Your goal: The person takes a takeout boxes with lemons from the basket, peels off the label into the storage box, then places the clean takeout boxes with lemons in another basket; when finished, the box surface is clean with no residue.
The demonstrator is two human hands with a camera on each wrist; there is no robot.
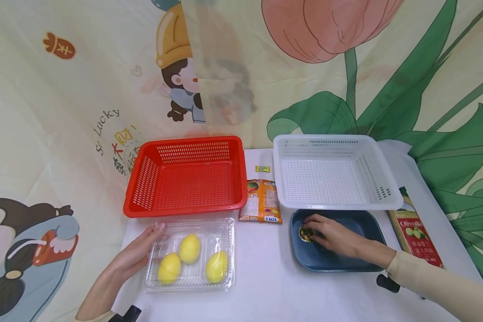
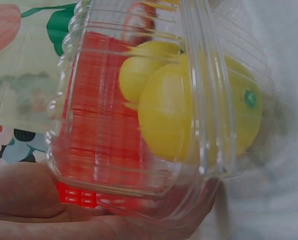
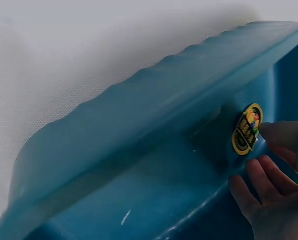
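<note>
Three yellow lemon-like fruits (image 1: 189, 248) (image 2: 166, 110) lie in a clear plastic container (image 1: 197, 286) (image 2: 104, 185) at the front left. My left hand (image 1: 134, 252) (image 2: 104, 225) grips its left side; part of the hand shows behind the plastic in the left wrist view. At the right, my right hand (image 1: 334, 235) (image 3: 284, 190) reaches into a dark blue tray (image 1: 338, 266) (image 3: 139, 130). Its thumb and fingertips hold the edge of a small round black-and-gold badge (image 1: 306, 234) (image 3: 247, 129) by the tray's left wall. The badge's far edge is hard to make out.
Behind the container stands a red basket (image 1: 185, 208); behind the tray is a white basket (image 1: 340, 203). Between them lie an orange snack packet (image 1: 261, 201) and a small yellow-green wrapper (image 1: 262, 169). An Olivoila box (image 1: 416, 232) lies right of the tray.
</note>
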